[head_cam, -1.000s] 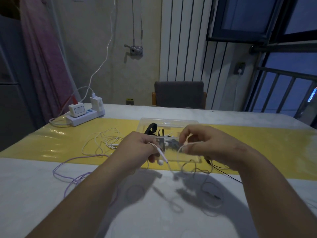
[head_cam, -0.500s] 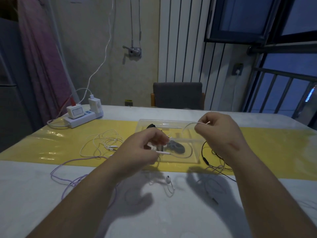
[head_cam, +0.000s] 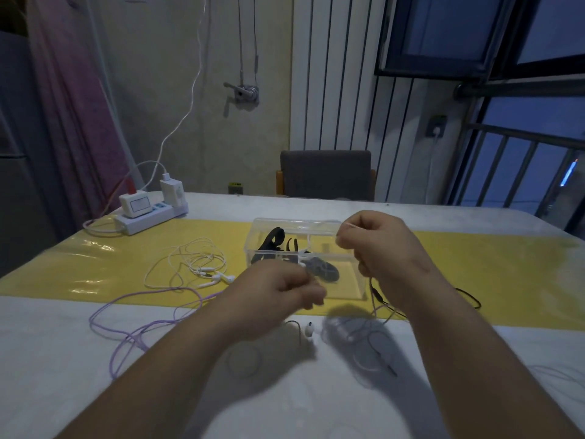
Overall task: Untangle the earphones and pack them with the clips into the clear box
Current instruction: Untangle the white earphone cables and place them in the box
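Counter (head_cam: pixel 63 359) is white, with a yellow runner (head_cam: pixel 506 274) across its middle from left edge to right edge. A grey chair (head_cam: pixel 326 174) sits behind the far edge. A white power strip (head_cam: pixel 152 213) with plugs in it is at the far-left corner. The clear box (head_cam: pixel 294 221) stands open on the runner, mid-counter, a bit nearer the far edge. Right hand (head_cam: pixel 383 248) is raised over the box's right end, and its grip pinches a thin pale cable (head_cam: pixel 343 228) between thumb and forefinger. A darker strand with an inline remote (head_cam: pixel 376 296) hangs from under that palm down to the counter. Left hand (head_cam: pixel 272 299) is in front of the box's near wall with fingers curled. It is motion-blurred, so whether its grip holds anything can't be told. Purple cable (head_cam: pixel 133 315) loops loose from the runner onto the white area toward the left edge, partly under the left forearm. White earphones (head_cam: pixel 196 261) lie in a loose coil on the runner left of the box, buds on the side nearest the box. Black cable (head_cam: pixel 468 299) lies on the runner right of the right wrist. Black clips (head_cam: pixel 272 242) are inside the box at its left end, with a grey item (head_cam: pixel 323 269) inside by the near wall. One white earbud (head_cam: pixel 308 329) lies on the counter between the hands, near side of the runner.
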